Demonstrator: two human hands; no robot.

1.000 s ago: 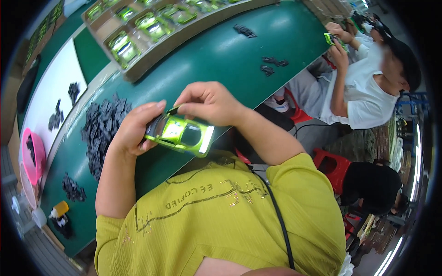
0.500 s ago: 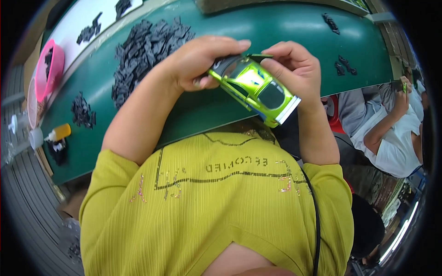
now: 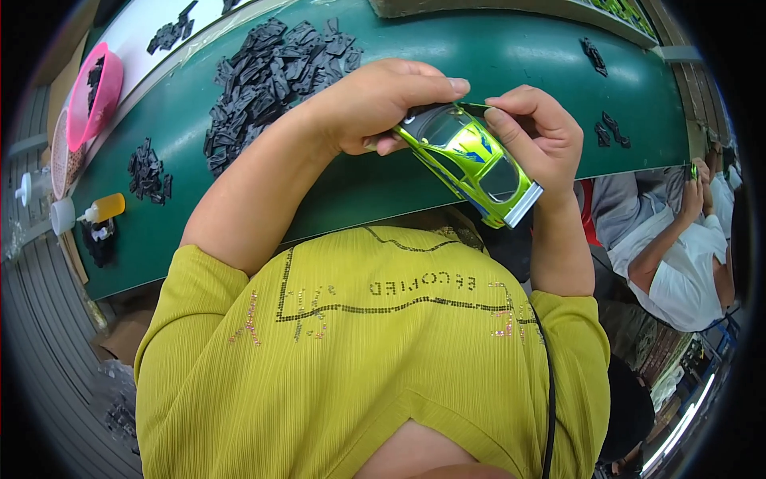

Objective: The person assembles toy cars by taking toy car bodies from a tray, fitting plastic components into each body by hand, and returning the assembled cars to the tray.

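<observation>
A bright green toy car (image 3: 476, 153) with blue markings and a pale rear wing is held tilted between my hands, above the near side of the table. My left hand (image 3: 375, 100) is closed round its dark front end, the thumb lying across the top. On the car's far side, my right hand (image 3: 544, 136) is closed, thumb and forefinger pinching at a thin green edge that looks like an opened door. The fingertips hide most of this edge. The car's underside is not visible.
A big pile of black plastic parts (image 3: 275, 76) covers the table's (image 3: 511, 56) far left. Smaller heaps, a pink basket (image 3: 96, 96) and a yellow bottle (image 3: 104, 208) stand further left. A tray of green pieces (image 3: 610, 20) lies far right. Another person (image 3: 670, 247) sits at the right.
The thin green edge shows less and sits closer to the car's side. Both hands and the car appear further right, while the whole view has shifted a little.
</observation>
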